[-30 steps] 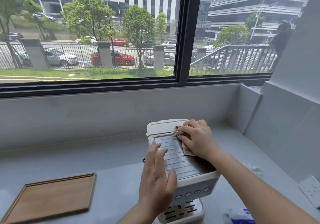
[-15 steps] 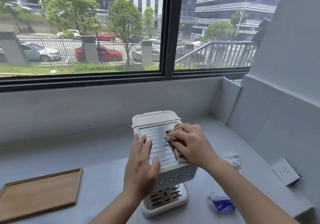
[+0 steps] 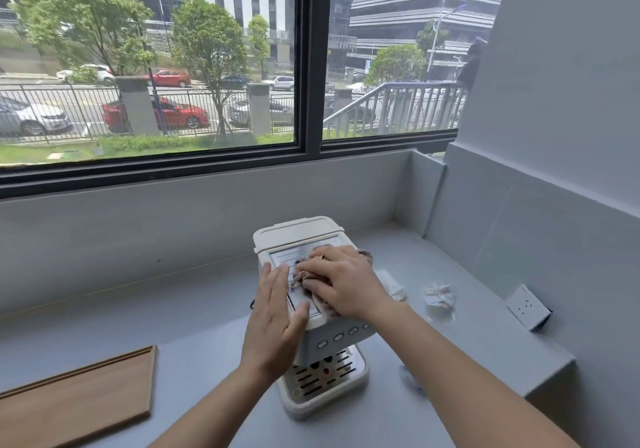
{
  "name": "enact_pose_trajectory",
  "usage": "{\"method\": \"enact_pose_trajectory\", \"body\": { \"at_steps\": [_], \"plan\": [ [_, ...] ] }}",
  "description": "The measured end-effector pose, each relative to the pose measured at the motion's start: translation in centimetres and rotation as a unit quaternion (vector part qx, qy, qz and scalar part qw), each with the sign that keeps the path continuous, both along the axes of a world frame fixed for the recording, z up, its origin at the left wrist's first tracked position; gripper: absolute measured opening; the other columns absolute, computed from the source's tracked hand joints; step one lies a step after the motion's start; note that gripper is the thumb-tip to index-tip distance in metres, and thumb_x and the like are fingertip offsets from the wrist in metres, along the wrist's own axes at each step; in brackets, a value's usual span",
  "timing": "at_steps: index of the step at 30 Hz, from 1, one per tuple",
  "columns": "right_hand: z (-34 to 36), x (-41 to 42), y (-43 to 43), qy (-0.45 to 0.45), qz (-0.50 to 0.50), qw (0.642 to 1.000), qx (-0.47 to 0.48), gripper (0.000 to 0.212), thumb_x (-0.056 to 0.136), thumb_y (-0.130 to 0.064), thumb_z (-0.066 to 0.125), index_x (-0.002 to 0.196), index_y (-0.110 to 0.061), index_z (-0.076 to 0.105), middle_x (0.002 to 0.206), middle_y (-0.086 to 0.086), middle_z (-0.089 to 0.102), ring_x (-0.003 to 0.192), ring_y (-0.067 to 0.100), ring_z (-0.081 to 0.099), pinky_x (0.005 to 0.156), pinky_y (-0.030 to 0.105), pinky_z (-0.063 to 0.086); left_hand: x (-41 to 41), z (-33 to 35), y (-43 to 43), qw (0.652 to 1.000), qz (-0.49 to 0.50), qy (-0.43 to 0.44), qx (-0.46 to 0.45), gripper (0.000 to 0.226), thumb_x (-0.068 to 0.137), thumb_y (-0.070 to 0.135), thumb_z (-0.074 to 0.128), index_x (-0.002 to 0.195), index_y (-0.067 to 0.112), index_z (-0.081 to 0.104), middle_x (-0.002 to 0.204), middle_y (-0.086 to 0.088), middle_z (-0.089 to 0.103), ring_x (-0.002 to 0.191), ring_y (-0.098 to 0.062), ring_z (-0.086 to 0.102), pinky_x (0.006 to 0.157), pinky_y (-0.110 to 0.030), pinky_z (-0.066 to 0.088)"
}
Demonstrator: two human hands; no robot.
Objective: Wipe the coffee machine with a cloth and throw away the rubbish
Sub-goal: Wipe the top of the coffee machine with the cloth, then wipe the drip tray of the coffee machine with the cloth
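Grasping a bunched cloth (image 3: 304, 276) with the right hand (image 3: 341, 283), pressing it on top of the coffee machine (image 3: 325, 336), mid-counter. Bracing its left edge with the flat, released left hand (image 3: 273, 326). Leaving crumpled paper (image 3: 439, 298) at three o'clock, a wooden tray (image 3: 79, 402) at eight.

Your left hand (image 3: 277, 323) and right hand (image 3: 346, 284): both bare, with unsleeved forearms (image 3: 467, 371) as far as shown.

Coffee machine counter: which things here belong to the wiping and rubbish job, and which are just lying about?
In the job:
coffee machine, with the left hand resting flat on it
brown cloth, held against its top by the right hand
crumpled white paper to its right, likely rubbish

Lying about:
wooden tray
wall socket
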State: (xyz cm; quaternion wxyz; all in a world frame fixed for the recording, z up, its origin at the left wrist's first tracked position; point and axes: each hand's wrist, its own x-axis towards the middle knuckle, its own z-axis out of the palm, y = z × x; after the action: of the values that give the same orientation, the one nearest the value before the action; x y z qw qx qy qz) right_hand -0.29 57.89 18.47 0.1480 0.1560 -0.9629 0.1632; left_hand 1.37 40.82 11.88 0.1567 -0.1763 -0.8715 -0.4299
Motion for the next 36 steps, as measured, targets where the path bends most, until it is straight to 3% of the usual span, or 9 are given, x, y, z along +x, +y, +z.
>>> {"method": "enact_pose_trajectory", "body": {
  "at_steps": [4, 11, 18, 20, 22, 24, 27, 32, 36],
  "plan": [
    [-0.7, 2.1, 2.4, 0.034, -0.029, 0.999, -0.002, 0.033, 0.091, -0.055, 0.054, 0.121, -0.045, 0.066, 0.128, -0.014, 0.061, 0.111, 0.022, 0.055, 0.099, 0.04, 0.041, -0.5, -0.3, -0.6, 0.999, -0.012, 0.033, -0.028, 0.073, 0.09, 0.053, 0.029, 0.146, 0.008, 0.04, 0.16, -0.002, 0.028, 0.152, -0.005, 0.002, 0.123, -0.029, 0.013],
    [-0.9, 1.6, 1.4, 0.061, -0.165, 0.978, -0.114, 0.022, 0.088, -0.044, 0.067, 0.109, -0.039, 0.072, 0.115, -0.014, 0.066, 0.103, 0.025, 0.051, 0.091, 0.041, 0.044, -0.2, -0.2, -0.5, 0.998, -0.003, 0.039, -0.039, 0.073, 0.089, 0.051, 0.026, 0.147, 0.008, 0.038, 0.16, -0.002, 0.028, 0.152, -0.007, 0.003, 0.12, -0.023, 0.011],
    [-5.2, 4.8, 4.0, 0.157, -0.147, 0.942, -0.258, 0.028, 0.091, -0.043, 0.059, 0.119, -0.041, 0.062, 0.124, -0.015, 0.054, 0.108, 0.007, 0.05, 0.093, 0.018, 0.038, -0.2, -0.6, 0.1, 0.998, 0.018, 0.052, 0.002, 0.066, 0.089, 0.043, 0.028, 0.141, 0.006, 0.046, 0.156, -0.004, 0.037, 0.152, -0.009, 0.012, 0.122, -0.038, 0.023],
    [-5.9, 4.6, 5.1, 0.107, -0.155, 0.9, -0.393, 0.027, 0.091, -0.041, 0.063, 0.119, -0.041, 0.062, 0.117, -0.012, 0.057, 0.107, 0.002, 0.055, 0.091, 0.015, 0.041, -0.2, -0.6, 0.3, 0.998, 0.029, 0.05, 0.012, 0.065, 0.089, 0.041, 0.028, 0.14, 0.006, 0.048, 0.156, -0.004, 0.038, 0.152, -0.01, 0.014, 0.121, -0.04, 0.026],
    [-5.8, 3.6, 6.0, 0.007, -0.163, 0.848, -0.504, 0.021, 0.091, -0.042, 0.064, 0.111, -0.037, 0.066, 0.108, -0.001, 0.065, 0.097, 0.011, 0.061, 0.085, 0.029, 0.045, -0.1, -0.6, 0.4, 0.998, 0.039, 0.05, 0.01, 0.064, 0.088, 0.04, 0.027, 0.139, 0.007, 0.049, 0.156, -0.003, 0.038, 0.152, -0.01, 0.015, 0.119, -0.038, 0.028],
    [-5.6, 2.8, 6.6, -0.06, -0.158, 0.817, -0.552, 0.021, 0.089, -0.048, 0.061, 0.097, -0.03, 0.066, 0.084, 0.003, 0.066, 0.074, 0.022, 0.059, 0.068, 0.038, 0.042, -0.1, -0.5, 0.4, 0.997, 0.052, 0.055, -0.009, 0.063, 0.088, 0.04, 0.026, 0.139, 0.01, 0.049, 0.157, -0.001, 0.037, 0.151, -0.008, 0.016, 0.116, -0.035, 0.032],
    [-5.9, 2.5, 7.6, -0.12, -0.169, 0.78, -0.591, 0.026, 0.085, -0.052, 0.058, 0.09, -0.029, 0.069, 0.065, -0.003, 0.062, 0.05, 0.015, 0.054, 0.043, 0.034, 0.042, 0.3, -0.3, 0.3, 0.995, 0.075, 0.057, -0.038, 0.065, 0.09, 0.043, 0.022, 0.142, 0.013, 0.047, 0.16, 0.002, 0.033, 0.151, -0.007, 0.016, 0.111, -0.029, 0.031],
    [-9.3, 4.2, 9.5, -0.23, -0.187, 0.773, -0.561, 0.018, 0.084, -0.041, 0.067, 0.08, -0.024, 0.07, 0.082, 0.009, 0.072, 0.075, 0.037, 0.068, 0.065, 0.065, 0.058, 2.1, -0.6, 1.2, 0.993, 0.112, 0.033, -0.005, 0.067, 0.095, 0.05, 0.016, 0.151, 0.018, 0.035, 0.162, 0.004, 0.028, 0.15, -0.004, 0.017, 0.116, -0.026, 0.024],
    [-12.9, 5.9, 10.8, -0.231, -0.185, 0.796, -0.528, 0.026, 0.084, -0.041, 0.067, 0.076, -0.017, 0.063, 0.064, 0.008, 0.062, 0.057, 0.033, 0.064, 0.046, 0.053, 0.051, 5.4, -4.7, 0.8, 0.984, 0.169, -0.006, 0.053, 0.072, 0.094, 0.063, 0.021, 0.152, 0.022, 0.029, 0.16, 0.003, 0.031, 0.148, -0.012, 0.024, 0.115, -0.031, 0.024]
  ]
}}
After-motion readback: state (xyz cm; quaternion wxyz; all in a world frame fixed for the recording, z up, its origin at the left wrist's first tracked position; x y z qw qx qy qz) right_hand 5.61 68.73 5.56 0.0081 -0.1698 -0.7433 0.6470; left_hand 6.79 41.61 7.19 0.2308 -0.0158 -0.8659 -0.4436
